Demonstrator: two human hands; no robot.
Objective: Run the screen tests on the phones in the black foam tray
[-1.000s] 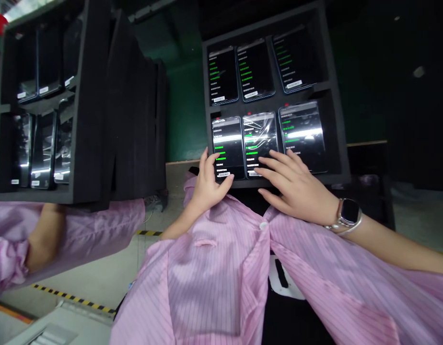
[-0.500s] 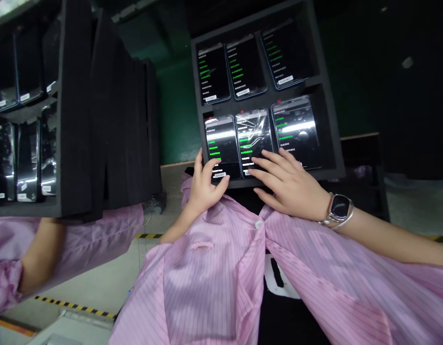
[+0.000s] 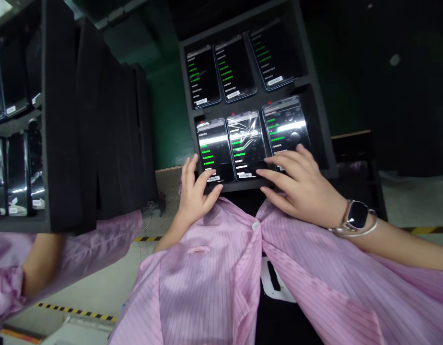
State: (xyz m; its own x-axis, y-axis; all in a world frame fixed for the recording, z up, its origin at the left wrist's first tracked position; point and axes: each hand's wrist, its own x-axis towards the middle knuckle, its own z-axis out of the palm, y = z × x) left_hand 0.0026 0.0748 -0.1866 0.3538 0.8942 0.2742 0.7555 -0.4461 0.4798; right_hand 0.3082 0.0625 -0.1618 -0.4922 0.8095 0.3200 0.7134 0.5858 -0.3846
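Note:
A black foam tray (image 3: 318,115) holds two rows of phones, their dark screens lit with green and white text lines. My left hand (image 3: 198,194) is at the tray's near left corner with fingers apart, its index fingertip over the lower end of the near left phone (image 3: 217,152). Over the near edge, my right hand (image 3: 300,184) spreads its fingers between the near middle phone (image 3: 245,143) and the near right phone (image 3: 284,120), covering part of the latter. Whether the fingertips touch the glass is hard to tell. Neither hand holds anything.
At the left, another person's arm (image 3: 41,263) in a pink sleeve is below a second black foam tray (image 3: 68,143) of phones. More dark foam pieces (image 3: 117,143) stand beside it. Yellow and black tape (image 3: 77,311) marks the floor.
My right hand has shifted right along the near row, its fingers now over the lower part of the near right phone. The whole view has shifted slightly, moving both trays left.

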